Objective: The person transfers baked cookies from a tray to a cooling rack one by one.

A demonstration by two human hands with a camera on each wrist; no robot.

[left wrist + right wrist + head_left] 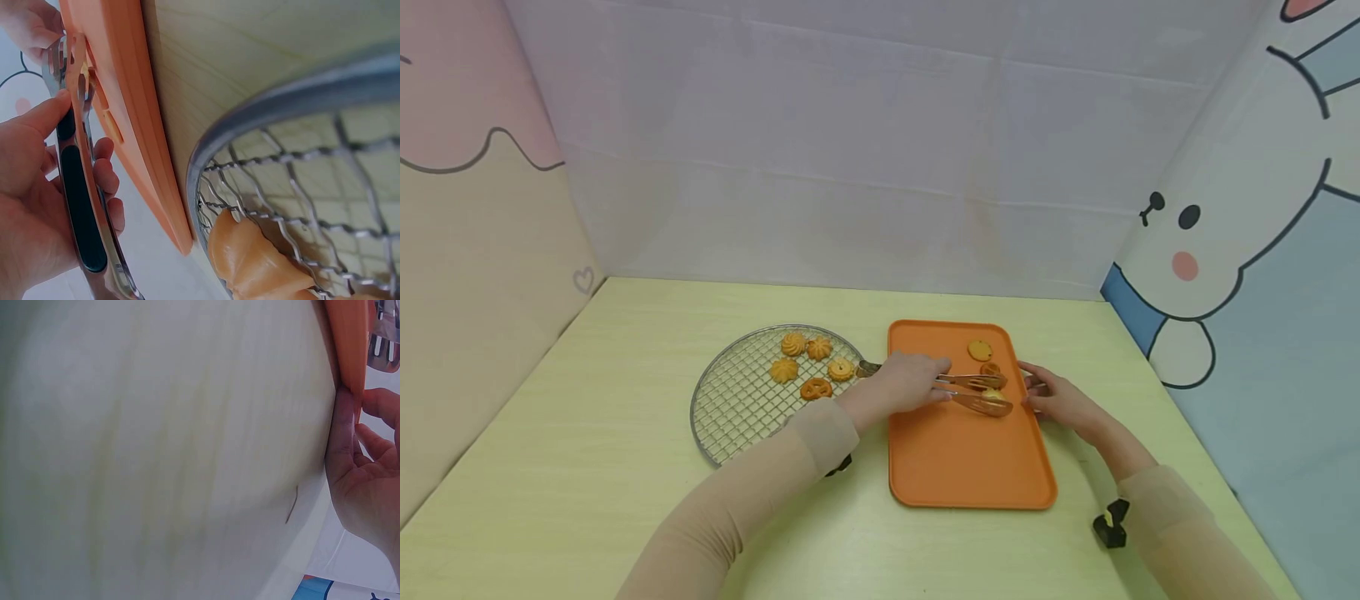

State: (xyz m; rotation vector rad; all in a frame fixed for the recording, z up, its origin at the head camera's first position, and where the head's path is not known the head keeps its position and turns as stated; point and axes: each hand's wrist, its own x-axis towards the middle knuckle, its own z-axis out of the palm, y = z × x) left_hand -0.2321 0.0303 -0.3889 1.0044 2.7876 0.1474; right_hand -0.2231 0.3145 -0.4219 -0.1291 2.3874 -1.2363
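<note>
My left hand [908, 383] grips metal serving tongs [83, 209] with dark handle inserts. In the head view, the slotted tong ends hover or rest over the upper part of an orange tray [970, 467], spread slightly apart. A pale cookie [993, 395] shows between those ends; I cannot tell whether it is being squeezed. Beside it lie a pretzel-shaped cookie [990, 368], partly covered by the tongs, and a round flat cookie [980, 350]. At the tray's right edge, my right hand [1062, 402] pinches the rim between thumb and fingers.
Left of the tray is a round wire rack [730, 417] bearing swirled cookies [793, 344], a ring-like cookie [841, 369] and a pretzel cookie [816, 388]. My left forearm crosses its near edge. Walls with cartoon drawings enclose the pale wooden table [587, 375].
</note>
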